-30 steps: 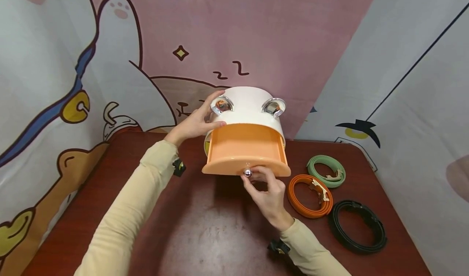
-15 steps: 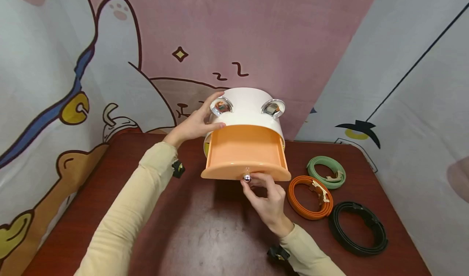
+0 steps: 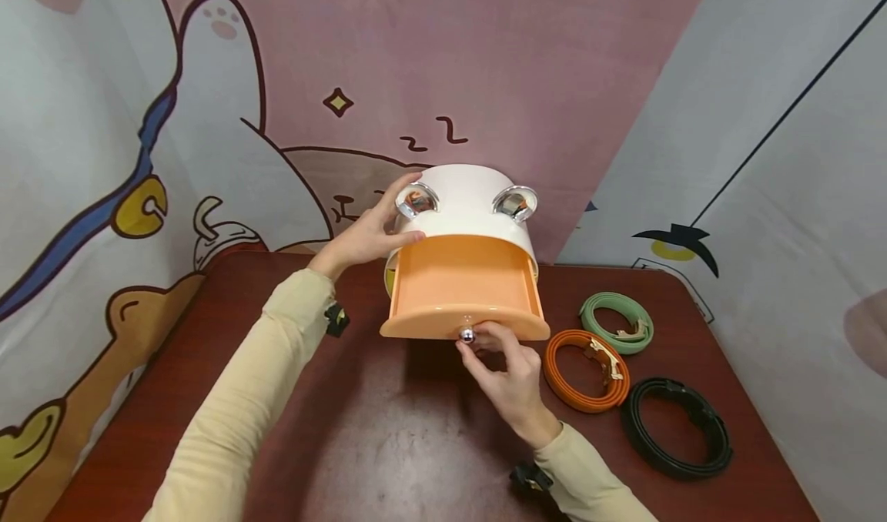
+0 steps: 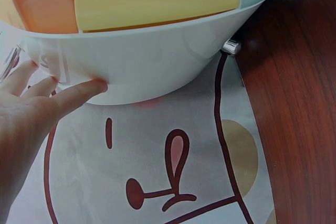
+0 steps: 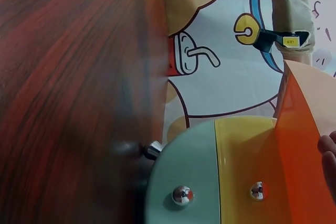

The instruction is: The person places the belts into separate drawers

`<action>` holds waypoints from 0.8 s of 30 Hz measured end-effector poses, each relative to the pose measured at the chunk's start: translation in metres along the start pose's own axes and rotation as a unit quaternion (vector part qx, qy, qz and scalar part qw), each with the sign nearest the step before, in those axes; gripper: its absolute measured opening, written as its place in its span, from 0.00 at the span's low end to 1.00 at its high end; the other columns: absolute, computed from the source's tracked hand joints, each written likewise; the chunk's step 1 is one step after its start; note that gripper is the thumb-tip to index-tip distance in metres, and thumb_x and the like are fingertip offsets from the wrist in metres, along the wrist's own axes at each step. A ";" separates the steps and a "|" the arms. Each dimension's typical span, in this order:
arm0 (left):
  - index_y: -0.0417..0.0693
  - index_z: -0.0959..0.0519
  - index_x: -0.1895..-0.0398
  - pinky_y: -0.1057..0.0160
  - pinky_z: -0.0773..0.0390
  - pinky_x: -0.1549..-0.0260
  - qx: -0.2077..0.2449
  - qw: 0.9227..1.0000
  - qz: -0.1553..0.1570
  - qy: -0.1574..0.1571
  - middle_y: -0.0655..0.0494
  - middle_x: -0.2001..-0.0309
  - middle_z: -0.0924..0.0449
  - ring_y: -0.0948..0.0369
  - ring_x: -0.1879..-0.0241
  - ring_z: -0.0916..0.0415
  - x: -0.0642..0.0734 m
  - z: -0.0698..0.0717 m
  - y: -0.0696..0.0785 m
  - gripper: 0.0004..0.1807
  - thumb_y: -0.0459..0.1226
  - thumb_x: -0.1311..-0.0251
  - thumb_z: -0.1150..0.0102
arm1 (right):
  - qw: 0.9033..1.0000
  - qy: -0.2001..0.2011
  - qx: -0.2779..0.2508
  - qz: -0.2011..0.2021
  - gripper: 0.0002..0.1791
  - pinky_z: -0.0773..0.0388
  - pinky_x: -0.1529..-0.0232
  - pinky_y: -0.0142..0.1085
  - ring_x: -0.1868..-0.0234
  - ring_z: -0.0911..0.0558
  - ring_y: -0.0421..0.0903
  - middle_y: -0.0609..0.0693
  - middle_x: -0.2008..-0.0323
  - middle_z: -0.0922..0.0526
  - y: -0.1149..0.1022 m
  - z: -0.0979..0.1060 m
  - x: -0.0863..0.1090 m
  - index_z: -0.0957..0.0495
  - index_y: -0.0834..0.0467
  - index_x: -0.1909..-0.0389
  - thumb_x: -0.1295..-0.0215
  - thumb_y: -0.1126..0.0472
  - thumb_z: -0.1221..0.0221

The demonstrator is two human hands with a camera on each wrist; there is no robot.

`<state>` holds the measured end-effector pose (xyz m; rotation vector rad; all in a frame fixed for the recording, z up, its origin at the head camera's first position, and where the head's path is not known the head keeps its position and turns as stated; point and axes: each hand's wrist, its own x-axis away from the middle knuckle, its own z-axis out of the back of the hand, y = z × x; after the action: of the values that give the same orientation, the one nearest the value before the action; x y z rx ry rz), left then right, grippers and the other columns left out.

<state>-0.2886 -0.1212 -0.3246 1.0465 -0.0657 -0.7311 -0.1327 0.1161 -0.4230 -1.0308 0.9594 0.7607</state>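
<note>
Slightly further out than a second ago, the orange drawer (image 3: pixel 464 279) juts from a white cabinet (image 3: pixel 466 199) on the bench (image 3: pixel 416 453). The right hand (image 3: pixel 514 372) pinches its silver knob (image 3: pixel 467 336); the left hand (image 3: pixel 370 234) presses the cabinet's side, fingers nearly straight (thumb at the front edge). Three coiled belts (image 3: pixel 554 372) lie to the right.

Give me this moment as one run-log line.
left hand: on white cabinet | right hand: pinching silver knob | orange drawer: open

Belts (image 3: pixel 589 405) right of the drawer (image 3: pixel 464 279)
</note>
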 end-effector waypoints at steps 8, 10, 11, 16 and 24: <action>0.63 0.59 0.23 0.43 0.37 0.41 0.008 1.000 -0.003 -0.004 0.44 0.32 0.38 0.47 0.37 0.36 0.000 0.000 0.000 0.50 0.36 0.38 0.37 | 0.999 -0.020 0.026 0.000 0.17 0.22 0.76 0.34 0.78 0.17 0.45 0.52 0.75 0.15 0.010 0.023 0.008 0.22 0.68 0.63 0.38 0.57 0.34; 0.64 0.59 0.23 0.44 0.37 0.41 0.003 1.000 0.001 -0.003 0.46 0.32 0.38 0.48 0.36 0.36 0.000 0.001 0.000 0.49 0.37 0.38 0.37 | 0.999 -0.024 0.038 0.002 0.16 0.22 0.76 0.34 0.79 0.18 0.44 0.50 0.76 0.16 0.013 0.030 0.011 0.21 0.68 0.64 0.39 0.56 0.34; 0.65 0.59 0.23 0.44 0.37 0.41 -0.001 1.000 0.003 -0.002 0.47 0.32 0.38 0.49 0.37 0.35 0.001 0.001 0.000 0.49 0.37 0.38 0.37 | 0.999 -0.028 0.045 0.002 0.16 0.23 0.77 0.33 0.79 0.18 0.43 0.50 0.76 0.16 0.015 0.034 0.012 0.21 0.67 0.65 0.38 0.56 0.34; 0.67 0.59 0.23 0.45 0.34 0.43 -0.015 1.000 0.007 -0.001 0.49 0.32 0.38 0.51 0.39 0.33 0.002 0.001 0.000 0.48 0.40 0.37 0.37 | 0.996 -0.051 0.074 0.008 0.15 0.25 0.79 0.31 0.81 0.19 0.41 0.48 0.77 0.17 0.025 0.052 0.020 0.20 0.64 0.67 0.37 0.53 0.36; 0.68 0.59 0.23 0.45 0.34 0.43 -0.015 1.000 0.002 -0.002 0.48 0.30 0.41 0.50 0.38 0.34 0.002 0.000 0.000 0.48 0.41 0.37 0.37 | 0.987 -0.107 0.111 0.045 0.14 0.28 0.80 0.29 0.81 0.22 0.38 0.44 0.78 0.19 0.045 0.075 0.032 0.19 0.61 0.70 0.34 0.53 0.39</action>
<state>-0.2876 -0.1224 -0.3254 1.0161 -0.0608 -0.7288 -0.1383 0.2045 -0.4528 -0.7009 0.8867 0.8010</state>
